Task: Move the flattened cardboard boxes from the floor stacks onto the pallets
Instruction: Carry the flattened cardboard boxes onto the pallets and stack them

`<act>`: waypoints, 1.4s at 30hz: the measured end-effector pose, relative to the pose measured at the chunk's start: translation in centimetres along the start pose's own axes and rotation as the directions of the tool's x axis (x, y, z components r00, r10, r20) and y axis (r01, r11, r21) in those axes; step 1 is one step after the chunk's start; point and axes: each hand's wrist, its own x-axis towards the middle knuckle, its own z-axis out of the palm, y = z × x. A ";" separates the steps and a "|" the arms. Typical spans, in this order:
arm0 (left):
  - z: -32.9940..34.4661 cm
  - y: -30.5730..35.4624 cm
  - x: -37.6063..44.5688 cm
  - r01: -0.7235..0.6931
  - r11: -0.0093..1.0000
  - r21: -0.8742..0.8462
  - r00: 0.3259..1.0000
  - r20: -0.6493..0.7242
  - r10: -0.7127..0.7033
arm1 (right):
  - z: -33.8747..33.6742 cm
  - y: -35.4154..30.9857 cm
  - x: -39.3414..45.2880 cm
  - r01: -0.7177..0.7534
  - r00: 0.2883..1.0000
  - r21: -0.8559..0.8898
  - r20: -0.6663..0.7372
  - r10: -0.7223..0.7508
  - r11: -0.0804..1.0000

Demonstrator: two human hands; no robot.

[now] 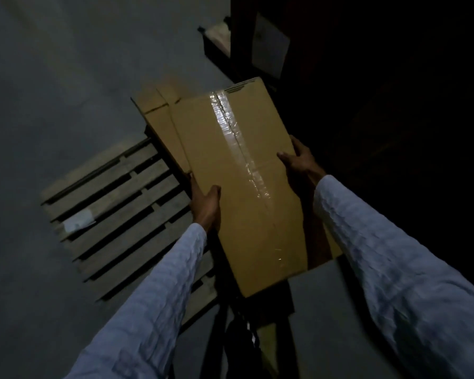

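I hold a flattened brown cardboard box [246, 181] with a strip of clear tape down its middle. My left hand [207, 206] grips its left edge, thumb on top. On the right edge, my right hand [298, 162] grips with fingers on top. The box hangs tilted above the right side of a wooden slatted pallet [115, 214]. More flattened cardboard [159, 116] shows beneath the held box at the pallet's far end. Both sleeves are white.
Grey concrete floor [52, 91] surrounds the pallet on the left and far side. A dark shelving unit or wall [367, 77] fills the right side. A dark bin [216, 42] with pale contents stands at the back. A white label lies on a pallet slat.
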 end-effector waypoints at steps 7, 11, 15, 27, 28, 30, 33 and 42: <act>6.1 -8.3 6.0 0.151 0.988 -0.042 0.986 -0.062 -0.154 | 1.7 6.2 9.5 0.016 0.996 -0.166 0.084 -0.002 0.986; 7.1 -10.4 8.2 0.165 0.986 -0.030 0.980 -0.106 -0.167 | 3.5 8.3 12.5 0.026 0.991 -0.150 0.131 -0.007 0.988; 8.2 -10.4 9.8 0.158 0.987 -0.027 0.973 -0.163 -0.160 | 3.8 9.0 15.2 0.027 0.993 -0.111 0.118 -0.013 0.993; 9.5 -9.5 10.5 0.172 0.985 -0.024 0.956 -0.238 -0.173 | 3.6 11.3 17.9 0.063 0.990 -0.080 0.132 -0.053 0.995; 9.6 -9.4 10.3 0.173 0.985 -0.015 0.957 -0.235 -0.172 | 3.6 11.5 17.7 0.083 0.989 -0.087 0.128 -0.072 0.993; 9.6 -9.5 10.1 0.165 0.986 -0.005 0.957 -0.241 -0.161 | 3.6 11.3 17.4 0.123 0.985 -0.104 0.131 -0.109 0.987; 9.7 -9.5 9.9 0.167 0.986 0.016 0.955 -0.250 -0.158 | 3.6 11.3 17.4 0.152 0.981 -0.114 0.142 -0.135 0.982; 8.8 -8.5 9.5 0.268 0.963 0.042 0.952 -0.164 -0.258 | 3.4 10.6 16.4 0.236 0.972 -0.440 0.100 -0.214 0.867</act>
